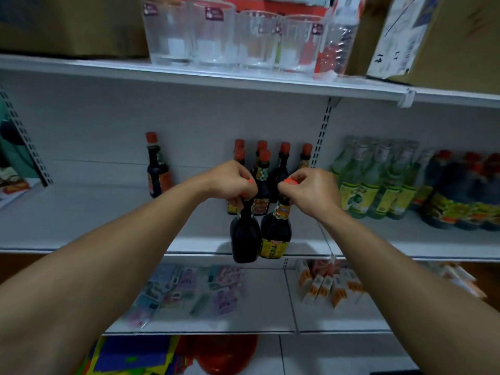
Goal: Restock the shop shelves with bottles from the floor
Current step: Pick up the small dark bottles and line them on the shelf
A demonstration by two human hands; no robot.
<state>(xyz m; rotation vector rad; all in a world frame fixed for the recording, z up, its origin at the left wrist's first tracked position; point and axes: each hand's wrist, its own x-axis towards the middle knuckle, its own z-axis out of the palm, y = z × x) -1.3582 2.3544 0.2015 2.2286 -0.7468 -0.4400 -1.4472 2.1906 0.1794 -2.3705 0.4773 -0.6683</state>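
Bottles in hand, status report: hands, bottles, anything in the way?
Left hand grips dark bottle by neck; right hand grips labelled bottle likewise. Both hang at front edge of middle shelf, not set down. Red-capped bottles stand right behind.

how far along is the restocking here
Done: a bottle cluster and a lone bottle stand on the middle shelf. In hand: the left hand grips the left bottle and the right hand the right bottle by their tops, before the shelf edge. Left: setting both down; floor stock out of view.
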